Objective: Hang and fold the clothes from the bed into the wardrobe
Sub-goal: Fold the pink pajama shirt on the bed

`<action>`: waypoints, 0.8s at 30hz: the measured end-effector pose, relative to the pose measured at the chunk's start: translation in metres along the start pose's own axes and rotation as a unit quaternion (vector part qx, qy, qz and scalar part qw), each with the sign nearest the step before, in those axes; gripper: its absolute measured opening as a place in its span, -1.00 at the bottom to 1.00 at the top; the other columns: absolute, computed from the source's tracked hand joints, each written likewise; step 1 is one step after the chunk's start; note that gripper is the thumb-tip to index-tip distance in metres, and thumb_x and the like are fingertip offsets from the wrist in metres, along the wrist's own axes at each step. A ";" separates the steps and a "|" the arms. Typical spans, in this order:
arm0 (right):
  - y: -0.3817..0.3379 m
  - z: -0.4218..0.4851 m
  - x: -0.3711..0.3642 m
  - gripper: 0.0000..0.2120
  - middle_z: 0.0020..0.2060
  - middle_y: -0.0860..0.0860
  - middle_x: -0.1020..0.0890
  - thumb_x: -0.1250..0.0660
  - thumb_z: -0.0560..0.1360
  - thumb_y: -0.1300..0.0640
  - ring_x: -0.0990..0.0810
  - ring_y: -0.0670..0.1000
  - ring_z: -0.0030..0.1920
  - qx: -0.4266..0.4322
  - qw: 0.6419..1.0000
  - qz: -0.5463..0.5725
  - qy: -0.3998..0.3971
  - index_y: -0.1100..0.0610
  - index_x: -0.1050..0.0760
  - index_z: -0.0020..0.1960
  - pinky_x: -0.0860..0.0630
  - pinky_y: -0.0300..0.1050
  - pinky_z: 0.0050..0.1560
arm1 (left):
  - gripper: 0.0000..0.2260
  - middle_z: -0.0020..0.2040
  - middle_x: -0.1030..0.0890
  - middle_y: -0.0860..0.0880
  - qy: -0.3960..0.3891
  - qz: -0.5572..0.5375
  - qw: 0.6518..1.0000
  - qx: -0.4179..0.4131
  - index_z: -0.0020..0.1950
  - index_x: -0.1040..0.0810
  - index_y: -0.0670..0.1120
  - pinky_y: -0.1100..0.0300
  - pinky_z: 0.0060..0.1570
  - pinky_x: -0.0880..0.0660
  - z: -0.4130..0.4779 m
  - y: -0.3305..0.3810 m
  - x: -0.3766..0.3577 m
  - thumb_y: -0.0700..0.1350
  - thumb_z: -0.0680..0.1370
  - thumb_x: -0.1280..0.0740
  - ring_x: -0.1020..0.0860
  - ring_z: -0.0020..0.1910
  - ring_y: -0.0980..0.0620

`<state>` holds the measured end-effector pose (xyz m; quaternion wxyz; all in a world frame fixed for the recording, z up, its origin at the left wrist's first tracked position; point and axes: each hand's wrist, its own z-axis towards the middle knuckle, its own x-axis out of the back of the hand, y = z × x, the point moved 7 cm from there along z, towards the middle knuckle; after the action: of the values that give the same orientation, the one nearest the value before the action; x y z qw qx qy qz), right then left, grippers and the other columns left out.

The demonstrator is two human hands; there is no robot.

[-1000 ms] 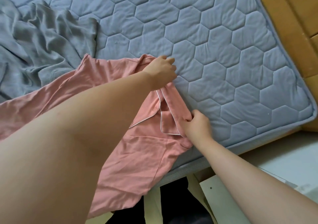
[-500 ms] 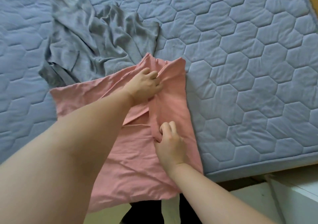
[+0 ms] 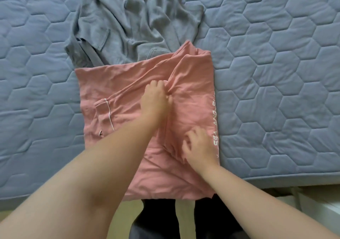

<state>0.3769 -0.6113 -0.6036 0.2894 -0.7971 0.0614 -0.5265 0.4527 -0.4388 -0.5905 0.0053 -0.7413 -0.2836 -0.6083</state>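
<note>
A pink shirt [image 3: 119, 84] with white piping and white lettering along its right edge lies partly folded at the near edge of the bed. Its right side is folded over onto the middle. My left hand [image 3: 155, 99] pinches the folded flap near the shirt's centre. My right hand [image 3: 199, 145] rests lower on the same flap, fingers curled into the cloth near the lettering. A crumpled grey garment [image 3: 128, 21] lies just beyond the pink shirt, touching its far edge.
The blue quilted mattress [image 3: 276, 73] with a hexagon pattern spreads to both sides. Its near edge runs across the bottom, with the pink shirt's hem hanging over it. Below are my dark trouser legs [image 3: 156, 220], pale floor and a white object [image 3: 322, 203] at the lower right.
Both hands carried the shirt's right side leftward over the middle, and the fold now lies flatter. The view shifted left, so the wooden bed frame left the picture and the grey garment came to the centre.
</note>
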 end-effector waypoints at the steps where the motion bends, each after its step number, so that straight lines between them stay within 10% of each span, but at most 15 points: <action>1: 0.011 0.002 0.010 -0.86 -0.13 0.08 -0.50 -0.26 0.38 0.10 -0.48 0.14 -0.09 -0.032 0.999 -0.006 0.040 0.15 -0.51 -0.15 -0.46 0.04 -0.06 | -0.66 0.13 -0.44 -0.13 0.005 -0.058 0.995 0.080 0.13 -0.40 -0.15 -0.03 0.02 -0.41 -0.008 -0.009 -0.002 0.01 0.47 -0.33 -0.43 0.15 -0.15; 5: 0.048 0.002 0.024 -0.68 0.06 0.12 -0.47 -0.43 0.33 0.13 -0.42 0.18 0.12 -0.170 0.983 -0.034 0.063 0.15 -0.50 0.06 -0.33 0.05 0.13 | -0.43 0.20 -0.52 -0.14 -0.093 -0.186 0.931 0.300 0.23 -0.32 -0.13 0.00 0.11 -0.44 -0.050 -0.032 -0.037 0.20 0.42 -0.38 -0.51 0.19 -0.18; 11: 0.040 -0.005 0.009 -0.56 0.29 0.13 -0.41 -0.26 0.45 0.01 -0.31 0.14 0.36 -0.084 0.991 -0.097 -0.048 0.16 -0.45 0.27 -0.19 0.06 0.41 | -0.57 0.10 -0.58 -0.16 -0.253 -0.280 0.866 0.329 0.25 -0.49 -0.20 0.12 -0.06 -0.49 -0.095 -0.031 -0.068 0.05 0.50 -0.34 -0.55 0.06 -0.16; 16: 0.006 -0.040 0.003 -0.56 -0.01 0.01 -0.52 -0.29 0.31 -0.18 -0.47 0.08 0.02 0.148 0.981 -0.097 -0.074 0.08 -0.50 0.05 -0.40 -0.01 0.05 | -0.79 -0.11 -0.57 -0.13 -0.242 -0.455 0.768 0.380 0.16 -0.51 -0.18 0.09 -0.22 -0.58 -0.115 -0.031 -0.070 -0.14 0.55 -0.32 -0.56 -0.17 -0.08; 21: 0.018 -0.060 0.019 -0.85 -0.27 0.11 -0.50 -0.15 0.36 0.28 -0.44 0.14 -0.28 0.177 0.978 -0.101 0.050 0.20 -0.51 -0.25 -0.35 0.00 -0.24 | -0.84 -0.15 -0.62 -0.14 -0.323 -0.582 0.654 0.360 0.12 -0.53 -0.23 0.10 -0.31 -0.62 -0.143 -0.021 -0.081 -0.23 0.57 -0.28 -0.62 -0.26 -0.02; 24: 0.028 -0.069 0.011 -0.90 -0.26 0.10 -0.53 -0.19 0.30 0.28 -0.47 0.15 -0.28 0.132 0.977 -0.163 0.026 0.18 -0.48 -0.29 -0.37 0.00 -0.24 | -0.92 -0.21 -0.58 -0.13 -0.320 -0.489 0.734 0.346 -0.02 -0.54 -0.16 0.05 -0.28 -0.59 -0.157 -0.035 -0.089 -0.28 0.54 -0.28 -0.56 -0.30 -0.04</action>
<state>0.3272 -0.6666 -0.5901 0.3008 -0.7372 -0.1323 -0.5904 0.2875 -0.5015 -0.6417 -0.1272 -0.5985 -0.7827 -0.1139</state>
